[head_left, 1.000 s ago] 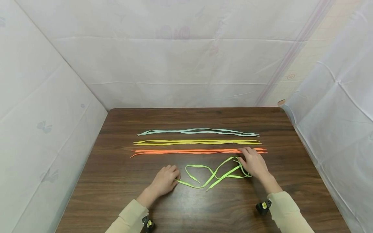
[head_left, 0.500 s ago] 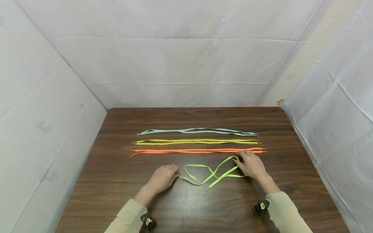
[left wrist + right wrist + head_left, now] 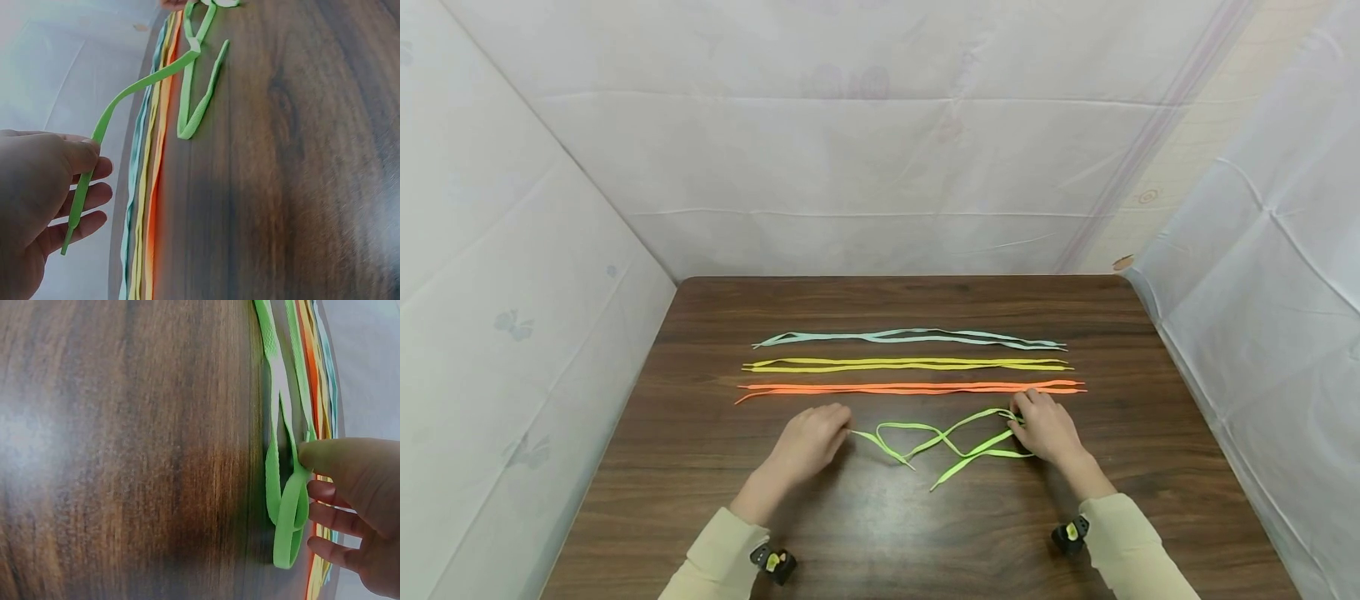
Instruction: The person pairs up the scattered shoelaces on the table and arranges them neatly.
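Note:
A bright green shoelace lies in loose crossing loops on the wooden table. My left hand pinches it close to one end between thumb and forefinger; in the left wrist view the lace's tip hangs past the palm and the held stretch rises off the table. At the other side, my right hand pinches a folded part of the same lace, with a loop hanging below the thumb in the right wrist view. Another tip of the lace points toward the front.
Behind the green lace lie an orange shoelace, a yellow one and a pale blue one, doubled and stretched in parallel rows. White cloth walls enclose the table at the back and both sides.
My left hand has moved away from me and slightly left, drawing its end of the green lace back across the loop. The right hand stays nearly in place at the folded part.

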### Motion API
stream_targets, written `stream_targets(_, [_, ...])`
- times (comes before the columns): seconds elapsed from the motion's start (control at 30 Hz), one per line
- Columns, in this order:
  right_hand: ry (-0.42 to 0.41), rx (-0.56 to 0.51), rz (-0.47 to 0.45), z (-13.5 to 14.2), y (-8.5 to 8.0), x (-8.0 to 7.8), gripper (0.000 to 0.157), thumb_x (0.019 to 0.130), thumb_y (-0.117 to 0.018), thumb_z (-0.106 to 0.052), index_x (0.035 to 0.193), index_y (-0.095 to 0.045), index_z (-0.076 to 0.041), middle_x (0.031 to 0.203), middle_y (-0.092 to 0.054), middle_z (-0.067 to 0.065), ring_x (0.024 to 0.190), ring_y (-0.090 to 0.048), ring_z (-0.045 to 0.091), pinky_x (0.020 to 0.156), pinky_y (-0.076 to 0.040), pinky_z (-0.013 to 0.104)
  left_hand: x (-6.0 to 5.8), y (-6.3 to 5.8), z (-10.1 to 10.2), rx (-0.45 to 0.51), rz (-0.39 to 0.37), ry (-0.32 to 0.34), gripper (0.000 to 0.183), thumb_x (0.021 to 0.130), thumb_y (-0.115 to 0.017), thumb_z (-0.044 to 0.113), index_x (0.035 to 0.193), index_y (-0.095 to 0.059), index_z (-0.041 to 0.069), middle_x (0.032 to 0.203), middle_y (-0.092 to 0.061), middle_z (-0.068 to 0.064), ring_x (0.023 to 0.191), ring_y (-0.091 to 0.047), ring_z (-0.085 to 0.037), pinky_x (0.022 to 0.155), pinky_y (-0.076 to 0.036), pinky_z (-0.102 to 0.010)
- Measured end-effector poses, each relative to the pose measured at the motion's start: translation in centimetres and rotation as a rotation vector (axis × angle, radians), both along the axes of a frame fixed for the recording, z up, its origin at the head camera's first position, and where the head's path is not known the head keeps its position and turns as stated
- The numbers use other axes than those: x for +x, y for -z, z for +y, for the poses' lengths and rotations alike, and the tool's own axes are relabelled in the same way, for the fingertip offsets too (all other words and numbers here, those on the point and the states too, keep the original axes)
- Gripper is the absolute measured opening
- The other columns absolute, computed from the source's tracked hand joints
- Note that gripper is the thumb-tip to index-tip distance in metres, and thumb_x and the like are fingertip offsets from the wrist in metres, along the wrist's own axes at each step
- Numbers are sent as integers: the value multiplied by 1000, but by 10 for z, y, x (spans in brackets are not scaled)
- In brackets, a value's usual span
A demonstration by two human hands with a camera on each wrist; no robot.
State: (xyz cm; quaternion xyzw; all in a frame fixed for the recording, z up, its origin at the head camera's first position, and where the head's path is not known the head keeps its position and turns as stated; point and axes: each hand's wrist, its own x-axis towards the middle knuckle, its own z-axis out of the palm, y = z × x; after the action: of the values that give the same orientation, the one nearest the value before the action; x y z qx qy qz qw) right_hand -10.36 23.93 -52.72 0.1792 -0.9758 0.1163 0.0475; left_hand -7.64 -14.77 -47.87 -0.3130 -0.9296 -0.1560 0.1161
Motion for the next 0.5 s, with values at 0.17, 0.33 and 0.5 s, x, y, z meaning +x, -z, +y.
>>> stream_targets(0.17, [-18,-17,25,0,0,0,15,78,-69,-8,77,-54,-12,74,-51,2,65,-46,16,51,-36,29,-3,-2,-7,-3,15,-29,14,80,-68,7,79,-57,16,72,-54,8,62,-50,-7,58,-45,-26])
stream_targets(0.33, [-38,-32,55,0,-1,0,15,79,-67,-5,77,-54,-11,72,-51,0,61,-44,14,50,-34,27,-4,-4,-13,5,30,-48,14,78,-70,6,78,-59,15,72,-56,7,62,-52,-9,58,-46,-27])
stream_targets(0.5, [-85,-32,122,2,-7,1,12,79,-68,-4,81,-57,-9,70,-55,0,57,-47,12,48,-35,24,-5,-2,-18,1,-14,-101,12,77,-71,6,86,-65,12,80,-64,3,71,-61,-13,63,-50,-30])
